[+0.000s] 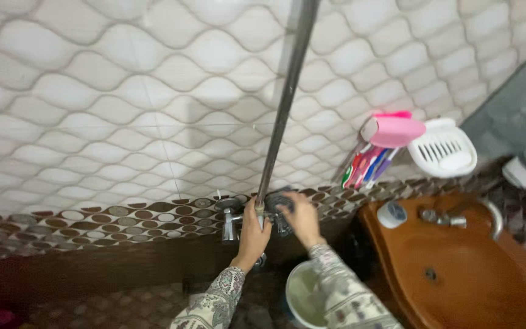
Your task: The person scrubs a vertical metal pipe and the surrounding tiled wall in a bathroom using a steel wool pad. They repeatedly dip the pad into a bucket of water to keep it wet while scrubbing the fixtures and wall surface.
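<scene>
Gripped the foot of the upright metal pipe with the left hand, fingers curled shut around it just beside the wall tap's left knob. Pressed a dark round scrubber against the tap's right side with the right hand, fingers bent over it. Looked to be mid-way through: both hands on the fitting, no water seen running, the white bucket below showing only a pale inside. Left the brown washbasin alone.

Pipe and bucket seemingly crowd the taps.
</scene>
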